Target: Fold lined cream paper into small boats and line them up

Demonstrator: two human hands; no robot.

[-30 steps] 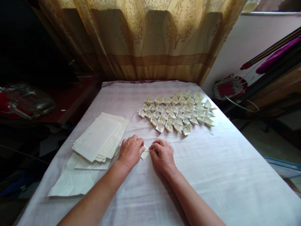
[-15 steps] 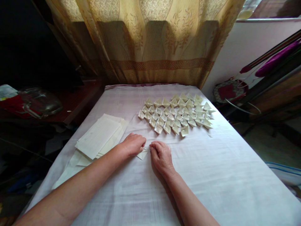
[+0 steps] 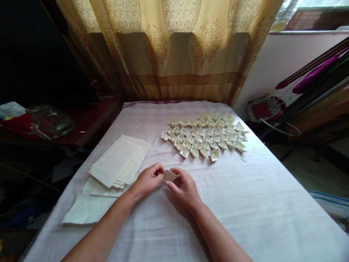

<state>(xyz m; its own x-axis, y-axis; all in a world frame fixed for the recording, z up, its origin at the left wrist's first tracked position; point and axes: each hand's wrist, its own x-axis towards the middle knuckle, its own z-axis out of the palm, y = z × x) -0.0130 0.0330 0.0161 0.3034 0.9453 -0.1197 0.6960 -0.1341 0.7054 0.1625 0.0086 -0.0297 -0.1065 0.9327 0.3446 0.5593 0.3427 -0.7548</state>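
Note:
A small folded piece of white paper (image 3: 170,175) is held just above the white cloth (image 3: 245,196) between both hands. My left hand (image 3: 147,180) pinches its left end with curled fingers. My right hand (image 3: 185,187) grips its right end, thumb underneath. Beyond the hands, several finished folded paper boats (image 3: 204,136) lie in rows on the cloth. To the left of my left hand sits a stack of flat white paper sheets (image 3: 116,167).
A patterned golden curtain (image 3: 174,51) hangs behind the table. A dark wooden side surface at the left carries a glass jug (image 3: 49,122). Dark furniture, a purple object (image 3: 313,74) and a round red item (image 3: 263,109) stand at the right.
Both hands lifted the folded paper off the cloth, where they had been pressing it flat, and turned it; the left hand turned palm inward. The camera tilted slightly.

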